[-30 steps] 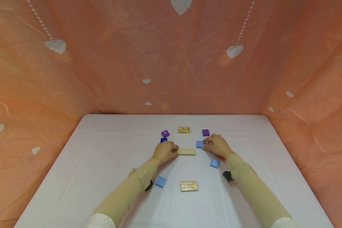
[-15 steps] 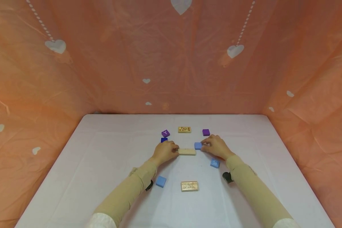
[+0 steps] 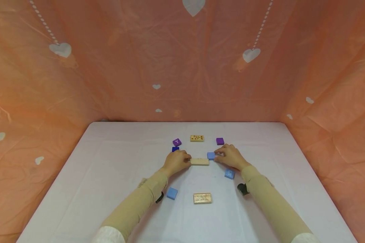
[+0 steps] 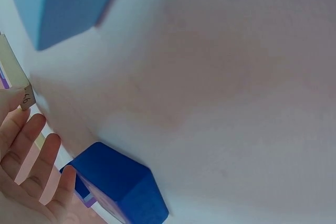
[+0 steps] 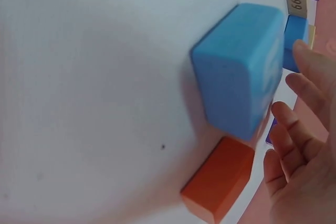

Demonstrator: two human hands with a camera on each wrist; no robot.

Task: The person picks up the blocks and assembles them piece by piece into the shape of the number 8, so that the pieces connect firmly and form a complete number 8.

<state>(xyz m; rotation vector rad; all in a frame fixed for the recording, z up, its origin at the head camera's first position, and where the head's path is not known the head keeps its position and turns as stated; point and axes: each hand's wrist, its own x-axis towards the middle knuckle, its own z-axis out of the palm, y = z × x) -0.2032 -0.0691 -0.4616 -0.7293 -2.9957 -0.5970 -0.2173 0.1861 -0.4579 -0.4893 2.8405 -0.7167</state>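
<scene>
Seemingly partway along, we pinch the plank (image 3: 199, 162) in our left hand (image 3: 176, 160) and the blue block (image 3: 211, 156) in our right hand (image 3: 232, 157), both already side by side between our hands, the purple block (image 3: 220, 141) beyond our right hand lying loose.

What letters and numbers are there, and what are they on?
"Y": back left purple block.
"66" (or "99" turned over): the end of the plain wooden block.
Too small: front tile, back tile.
Too blurred: light blue block beside the orange block; nearer dark blue block, left wrist view.
</scene>
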